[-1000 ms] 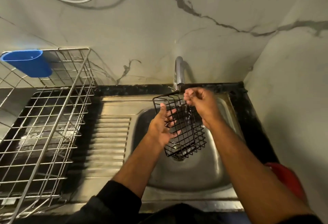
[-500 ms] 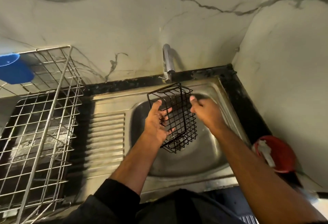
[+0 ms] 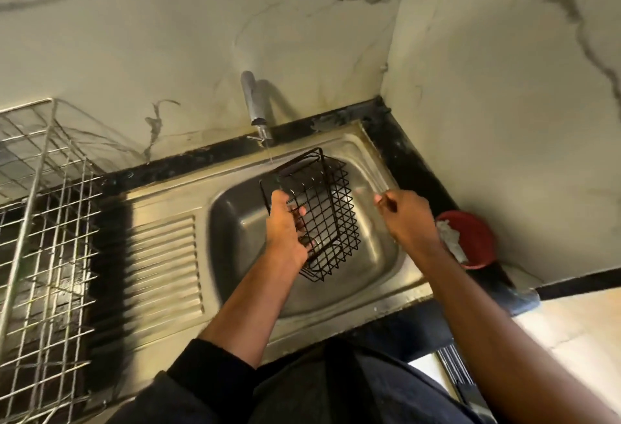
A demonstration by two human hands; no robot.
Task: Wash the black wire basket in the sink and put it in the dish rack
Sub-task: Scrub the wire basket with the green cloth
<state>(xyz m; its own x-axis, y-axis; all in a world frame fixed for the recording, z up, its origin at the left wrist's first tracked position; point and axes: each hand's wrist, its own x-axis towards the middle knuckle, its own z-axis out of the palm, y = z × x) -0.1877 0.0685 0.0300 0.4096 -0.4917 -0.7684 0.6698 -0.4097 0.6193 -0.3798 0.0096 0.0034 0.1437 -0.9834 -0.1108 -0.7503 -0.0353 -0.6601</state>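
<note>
The black wire basket [image 3: 331, 208] hangs tilted over the steel sink [image 3: 376, 275], just below the tap [image 3: 254, 104], from which a thin stream of water runs. My left hand [image 3: 285, 228] grips the basket's left side, fingers curled through the wires. My right hand [image 3: 408, 215] is off the basket, to its right over the sink bowl, with loosely curled fingers holding nothing. The metal dish rack [image 3: 43, 228] stands on the counter at the far left.
A ribbed steel drainboard [image 3: 161, 265] lies between sink and rack. A red bowl [image 3: 477, 238] with a white scrubber sits on the black counter edge at the right. Marble walls close in behind and to the right.
My right hand left the basket and moved right, away from it. The left hand keeps its hold on the basket. The view has shifted right, and the red bowl has come into sight.
</note>
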